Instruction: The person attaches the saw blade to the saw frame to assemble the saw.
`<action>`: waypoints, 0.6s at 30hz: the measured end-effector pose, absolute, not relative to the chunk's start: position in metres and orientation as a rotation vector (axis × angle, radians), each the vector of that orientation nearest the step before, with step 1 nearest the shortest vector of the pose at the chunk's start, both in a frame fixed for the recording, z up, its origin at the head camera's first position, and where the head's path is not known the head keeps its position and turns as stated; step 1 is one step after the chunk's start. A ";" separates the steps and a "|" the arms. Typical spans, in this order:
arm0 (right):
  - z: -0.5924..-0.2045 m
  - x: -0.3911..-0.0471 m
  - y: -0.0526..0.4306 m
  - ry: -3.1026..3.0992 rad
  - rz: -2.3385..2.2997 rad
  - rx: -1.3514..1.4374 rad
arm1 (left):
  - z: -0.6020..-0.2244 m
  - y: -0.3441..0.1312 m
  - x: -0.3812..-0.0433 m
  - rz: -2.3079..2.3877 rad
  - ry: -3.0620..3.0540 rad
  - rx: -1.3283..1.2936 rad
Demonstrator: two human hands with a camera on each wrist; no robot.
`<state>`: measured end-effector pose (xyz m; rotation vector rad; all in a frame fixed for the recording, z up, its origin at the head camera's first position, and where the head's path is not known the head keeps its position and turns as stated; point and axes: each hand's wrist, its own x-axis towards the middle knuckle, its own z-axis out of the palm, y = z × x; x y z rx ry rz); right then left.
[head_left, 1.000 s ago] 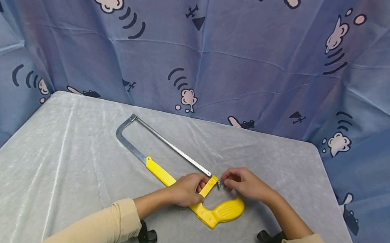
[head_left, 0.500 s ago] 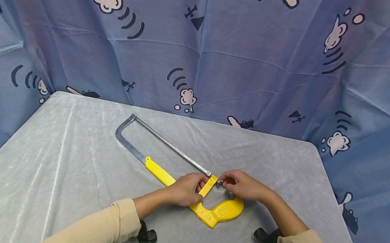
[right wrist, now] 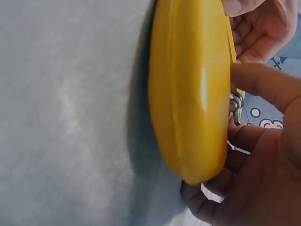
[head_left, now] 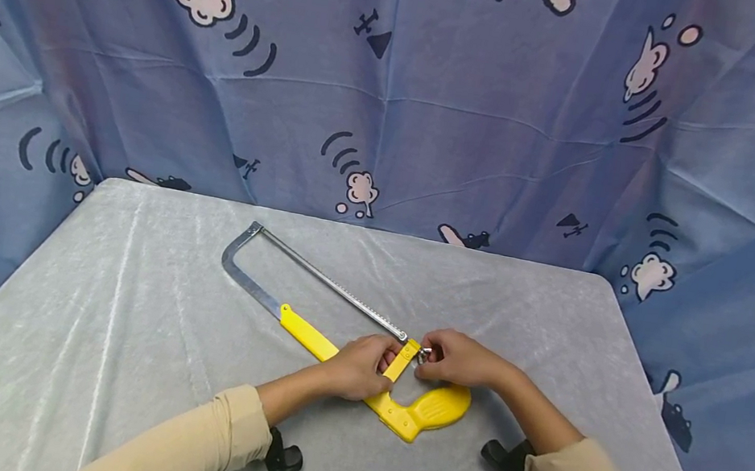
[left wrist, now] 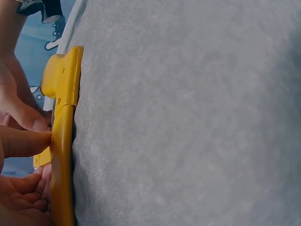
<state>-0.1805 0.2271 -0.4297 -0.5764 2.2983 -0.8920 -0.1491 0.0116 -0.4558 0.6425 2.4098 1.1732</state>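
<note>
Grey cloth (head_left: 136, 330) is spreading wide on the left, and I'm seeing the hacksaw (head_left: 307, 333) lying aslant across the middle of it. At the saw's far left end, the metal bow (head_left: 231, 258) is carrying one end of the blade (head_left: 333, 284), which is running straight down to the yellow post (head_left: 403, 357); I'm judging the blade's seating done. Farther right, the left hand (head_left: 358, 367) is grasping the saw, thumb and fingers bent about that post. Just beyond it, the wing nut (right wrist: 236, 102) is sitting between the bent fingers of the right hand (head_left: 465, 360); one finger is seemingly touching it, though I can't tell whether they are pinching it. Its tightness isn't showing either, so I'm reckoning some turning may be remaining. For room, I'm counting on the broad left stretch; the back edge is passing beyond the bow, with the blue curtain (head_left: 392, 42) hanging behind. At the right, the handle (head_left: 443, 406) is crowding the right fingers from just beside them, while the cloth's right edge is lying well apart from that hand.
</note>
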 end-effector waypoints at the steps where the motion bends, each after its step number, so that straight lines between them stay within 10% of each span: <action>1: -0.430 -0.180 0.226 2.306 -0.884 -0.562 | -0.456 0.012 -0.149 1.173 2.410 0.644; 18: -0.433 -0.180 0.209 2.500 -0.695 -0.476 | -0.457 0.011 -0.149 1.176 2.415 0.654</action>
